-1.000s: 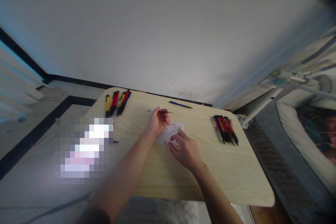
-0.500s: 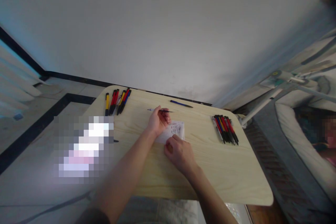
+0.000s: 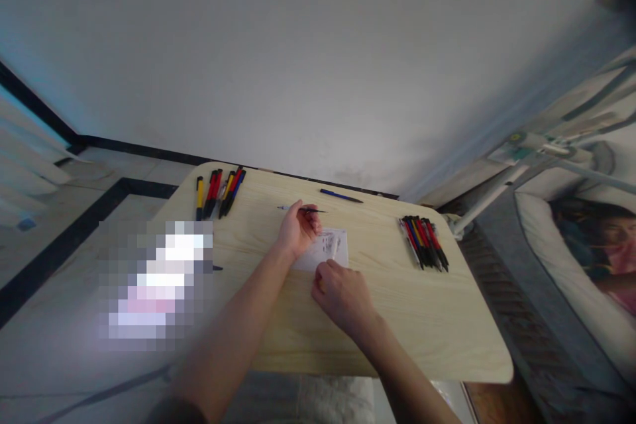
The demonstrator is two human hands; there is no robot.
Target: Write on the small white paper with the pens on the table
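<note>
My left hand [image 3: 297, 232] is curled, palm up, around a pen [image 3: 314, 211]; its dark pointed end shows to the right and a pale end to the left. My right hand [image 3: 345, 290] is closed just nearer to me, at the front edge of a small white paper [image 3: 309, 258] with dark scribbles. Out of its fingers a slim whitish stick [image 3: 336, 247] points up over the paper. Its exact kind is too blurred to tell. The left hand covers part of the paper's left side.
A blue pen [image 3: 341, 196] lies near the back edge of the wooden table [image 3: 397, 324]. Several coloured pens [image 3: 218, 193] form a group at the back left, and another bundle of pens [image 3: 423, 242] lies at the right. A pixelated bright patch [image 3: 159, 285] covers the left side.
The slim whitish stick now shows above my right hand, whose fingers sit slightly lower on the paper. My left hand keeps its hold on the pen. The view has shifted slightly.
</note>
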